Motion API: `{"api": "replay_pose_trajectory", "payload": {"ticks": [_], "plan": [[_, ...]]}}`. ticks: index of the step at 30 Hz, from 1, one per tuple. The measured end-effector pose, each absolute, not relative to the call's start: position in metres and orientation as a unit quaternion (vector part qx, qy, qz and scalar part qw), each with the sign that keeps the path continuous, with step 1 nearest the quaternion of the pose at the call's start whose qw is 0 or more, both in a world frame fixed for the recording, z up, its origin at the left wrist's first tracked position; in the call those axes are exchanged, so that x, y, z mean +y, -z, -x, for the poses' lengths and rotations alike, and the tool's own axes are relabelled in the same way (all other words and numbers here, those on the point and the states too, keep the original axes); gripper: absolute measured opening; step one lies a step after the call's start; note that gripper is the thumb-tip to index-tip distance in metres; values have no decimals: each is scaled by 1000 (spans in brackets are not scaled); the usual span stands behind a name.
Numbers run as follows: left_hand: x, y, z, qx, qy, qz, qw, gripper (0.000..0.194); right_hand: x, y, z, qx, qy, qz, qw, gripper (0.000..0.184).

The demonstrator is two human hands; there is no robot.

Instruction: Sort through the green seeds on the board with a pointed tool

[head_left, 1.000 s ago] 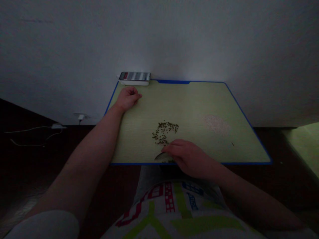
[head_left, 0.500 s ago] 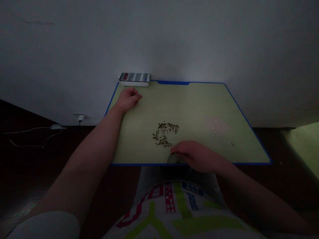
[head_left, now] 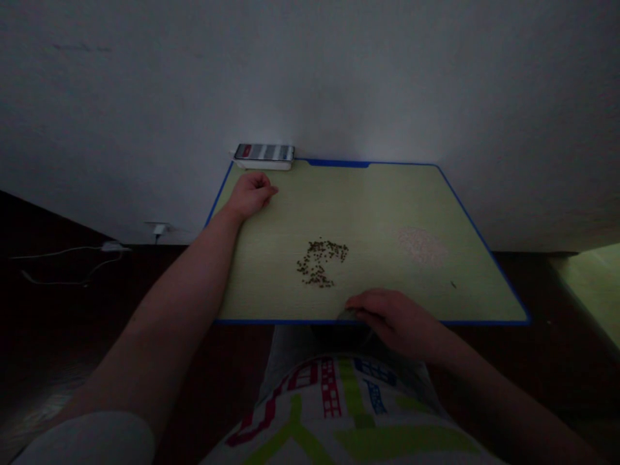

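Resting closed left hand [head_left: 250, 195] on green board [head_left: 382, 206], right hand [head_left: 397, 321] curled over small object [head_left: 347, 314], grip unclear

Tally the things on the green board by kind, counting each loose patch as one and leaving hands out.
Dark seed patch: 1
Pale grain patch: 1
Stray dark speck: 1
Curved grey object under the right hand: 1
Total: 4

Board [head_left: 372, 200]: seed cluster [head_left: 317, 263] at centre, finer grain patch [head_left: 420, 247] to its right. Phone [head_left: 264, 152] on box [head_left: 264, 165] behind far left corner. Cable [head_left: 68, 253] on floor, left of board.
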State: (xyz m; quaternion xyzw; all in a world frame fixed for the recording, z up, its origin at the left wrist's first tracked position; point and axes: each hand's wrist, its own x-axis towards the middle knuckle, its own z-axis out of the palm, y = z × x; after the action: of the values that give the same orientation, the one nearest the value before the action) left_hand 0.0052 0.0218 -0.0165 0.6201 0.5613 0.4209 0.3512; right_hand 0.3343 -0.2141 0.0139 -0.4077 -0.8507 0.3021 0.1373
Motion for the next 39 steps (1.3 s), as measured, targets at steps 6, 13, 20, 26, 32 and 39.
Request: {"api": "replay_pose_trajectory", "payload": {"ticks": [6,13,20,26,32,39], "plan": [[20,15,-6,555,-423,-615,368,24,-235,-2,-331,-897,-103,362,233,37],[21,16,-5,546,-432,-617,367,22,-242,7,-298,-937,15,311,160,38],[20,15,-5,547,-428,-621,363,23,-243,14,-308,-919,40,363,146,39],[21,16,-5,564,-423,-606,367,22,-238,22,-337,-900,68,407,143,43],[23,18,-2,545,-429,-625,358,23,-227,14,-346,-893,41,415,168,43],[22,19,-3,546,-429,-620,365,24,-222,9,-333,-897,2,388,213,44]]}}
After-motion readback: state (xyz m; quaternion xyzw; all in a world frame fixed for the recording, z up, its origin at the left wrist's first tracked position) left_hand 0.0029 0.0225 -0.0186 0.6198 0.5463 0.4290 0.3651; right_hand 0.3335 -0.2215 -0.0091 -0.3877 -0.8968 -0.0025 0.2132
